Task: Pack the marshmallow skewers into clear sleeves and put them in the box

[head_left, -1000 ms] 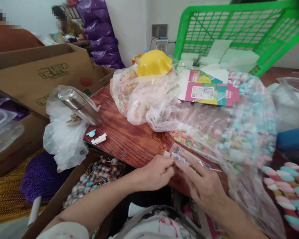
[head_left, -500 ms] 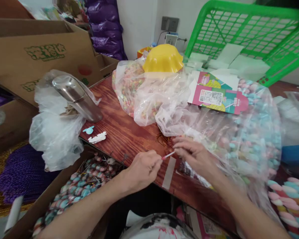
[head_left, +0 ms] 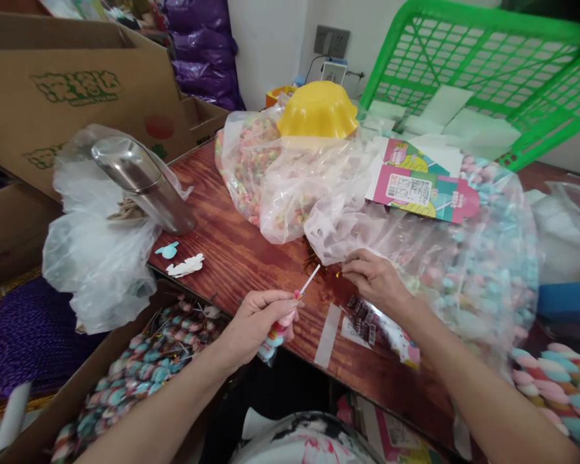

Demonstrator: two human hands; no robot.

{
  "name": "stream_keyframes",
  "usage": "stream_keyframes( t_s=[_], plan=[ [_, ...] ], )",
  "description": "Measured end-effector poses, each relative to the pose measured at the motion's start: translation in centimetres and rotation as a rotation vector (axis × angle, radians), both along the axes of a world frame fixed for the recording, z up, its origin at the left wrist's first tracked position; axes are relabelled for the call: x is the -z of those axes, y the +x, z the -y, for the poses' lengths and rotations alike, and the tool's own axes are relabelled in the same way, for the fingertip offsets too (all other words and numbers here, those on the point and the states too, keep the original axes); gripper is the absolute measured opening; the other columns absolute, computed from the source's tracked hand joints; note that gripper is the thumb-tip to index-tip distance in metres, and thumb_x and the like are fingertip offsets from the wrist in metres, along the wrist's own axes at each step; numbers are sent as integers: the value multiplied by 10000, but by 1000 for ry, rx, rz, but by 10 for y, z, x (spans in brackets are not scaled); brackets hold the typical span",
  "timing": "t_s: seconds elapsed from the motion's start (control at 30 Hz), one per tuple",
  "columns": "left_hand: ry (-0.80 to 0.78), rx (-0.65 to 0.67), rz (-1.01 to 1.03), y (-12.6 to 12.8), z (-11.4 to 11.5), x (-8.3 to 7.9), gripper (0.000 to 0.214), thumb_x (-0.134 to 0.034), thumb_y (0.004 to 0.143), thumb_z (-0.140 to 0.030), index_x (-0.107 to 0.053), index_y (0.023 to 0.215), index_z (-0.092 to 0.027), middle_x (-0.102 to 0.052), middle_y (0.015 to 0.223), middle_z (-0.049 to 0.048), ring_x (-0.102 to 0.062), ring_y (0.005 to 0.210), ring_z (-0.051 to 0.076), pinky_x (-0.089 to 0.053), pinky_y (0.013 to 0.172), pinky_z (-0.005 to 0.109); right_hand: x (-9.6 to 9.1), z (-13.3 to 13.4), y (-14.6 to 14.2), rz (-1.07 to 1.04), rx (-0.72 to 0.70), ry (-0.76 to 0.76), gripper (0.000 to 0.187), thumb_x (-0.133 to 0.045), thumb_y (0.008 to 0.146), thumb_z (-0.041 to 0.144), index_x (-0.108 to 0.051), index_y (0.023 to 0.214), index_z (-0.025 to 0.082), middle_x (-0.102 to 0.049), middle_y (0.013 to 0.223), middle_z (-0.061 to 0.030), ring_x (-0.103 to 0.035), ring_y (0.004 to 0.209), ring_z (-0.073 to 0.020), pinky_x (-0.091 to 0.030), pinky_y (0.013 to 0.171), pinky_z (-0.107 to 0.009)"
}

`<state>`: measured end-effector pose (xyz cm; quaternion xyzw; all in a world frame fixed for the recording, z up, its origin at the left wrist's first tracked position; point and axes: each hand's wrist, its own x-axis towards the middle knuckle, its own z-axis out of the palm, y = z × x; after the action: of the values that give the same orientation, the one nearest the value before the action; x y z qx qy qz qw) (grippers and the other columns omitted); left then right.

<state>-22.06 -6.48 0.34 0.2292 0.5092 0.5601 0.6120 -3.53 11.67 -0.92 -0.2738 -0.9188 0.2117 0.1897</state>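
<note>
Left hand (head_left: 258, 319): closed in a fist round a lollipop (head_left: 276, 332). The pink and blue candy end sits at the lower edge of the fist. The white stick rises up and to the right from between thumb and forefinger. The hand is held just above the near edge of the tabletop (head_left: 236, 251).

Right hand (head_left: 374, 280): fingers curled, thumb and forefinger drawn together, tips at the loose edge of a clear bag (head_left: 464, 277) of pastel sweets. It touches the film; whether it grips anything cannot be told. The stick's tip and these fingertips are near but apart.

Between and below the hands, flat on the tabletop: a pale strip (head_left: 328, 325) and a printed wrapper (head_left: 379, 325), the latter partly under the right wrist.

Below the left hand, beside the tabletop: an open box (head_left: 101, 367) of wrapped lollipops. Left: a steel flask (head_left: 142, 183) on white plastic. Rear: a yellow bowl (head_left: 318, 109) upturned on a second bag, and a green basket (head_left: 464, 58).
</note>
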Motion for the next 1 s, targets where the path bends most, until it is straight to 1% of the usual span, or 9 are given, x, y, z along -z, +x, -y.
stream_keyframes(
  t_s=[0.13, 0.3, 0.43, 0.6, 0.67, 0.73, 0.8, 0.87, 1.0],
  plan=[
    [-15, -3, 34, 11, -3, 0, 243, -694, 728, -336, -660, 677, -101, -554, 580, -4, -507, 423, 68, -363, 429, 190, -6, 8, 12, -139, 30, -134, 196, -492, 810, 186, -643, 685, 176, -617, 678, -4, -587, 652, -125, -462, 643, -251],
    [-35, -14, -13, 24, -7, -1, 245, -691, 720, -349, -675, 726, -105, -575, 591, 1, -497, 401, 63, -345, 403, 179, -9, 24, 13, -258, 92, -187, 146, -493, 758, 161, -565, 631, 174, -548, 582, 33, -502, 539, -97, -414, 551, -231],
    [-52, -22, -45, 25, -9, -4, 246, -688, 713, -352, -660, 713, -108, -566, 584, -3, -480, 390, 61, -334, 388, 179, -13, 37, 12, -328, 110, -145, 124, -511, 753, 140, -607, 687, 182, -588, 591, 26, -531, 558, -110, -424, 587, -244],
    [-16, 102, 65, 34, -10, -18, 224, -699, 722, -322, -682, 823, -122, -580, 650, -4, -432, 433, 32, -364, 434, 170, -16, 62, 12, -365, 107, -36, 179, -514, 762, 103, -664, 724, 195, -655, 663, -12, -578, 603, -133, -438, 610, -256],
    [7, 165, 102, 45, -12, -21, 184, -718, 697, -290, -674, 753, -120, -530, 592, -28, -395, 429, 25, -356, 436, 165, -17, 72, 14, -373, 105, 20, 189, -512, 740, 81, -659, 692, 189, -648, 680, -33, -580, 630, -145, -431, 601, -257],
    [23, 199, 125, 56, -15, -21, 221, -723, 683, -291, -621, 604, -113, -461, 512, -44, -380, 416, 29, -340, 423, 165, -18, 81, 21, -380, 121, 73, 194, -508, 729, 65, -649, 667, 182, -639, 694, -47, -575, 644, -150, -423, 589, -256],
    [30, 200, 142, 66, -17, -20, 251, -714, 684, -306, -605, 567, -113, -450, 486, -42, -387, 411, 38, -339, 419, 173, -21, 87, 34, -409, 135, 67, 206, -501, 750, 56, -658, 696, 176, -634, 684, -41, -569, 624, -140, -425, 583, -250],
    [42, 229, 115, 73, -19, -21, 204, -700, 687, -298, -655, 630, -107, -476, 487, -32, -396, 410, 45, -342, 420, 182, -27, 91, 52, -439, 112, -73, 210, -508, 788, 69, -685, 782, 181, -656, 709, -30, -594, 648, -134, -455, 626, -249],
    [149, 504, -59, 86, -22, -28, 171, -679, 709, -261, -688, 661, -96, -505, 538, -10, -407, 433, 46, -307, 426, 186, -42, 100, 96, -442, 32, -619, 248, -590, 836, 233, -695, 1061, 228, -703, 1032, -59, -646, 956, -189, -493, 835, -309]
  ],
)
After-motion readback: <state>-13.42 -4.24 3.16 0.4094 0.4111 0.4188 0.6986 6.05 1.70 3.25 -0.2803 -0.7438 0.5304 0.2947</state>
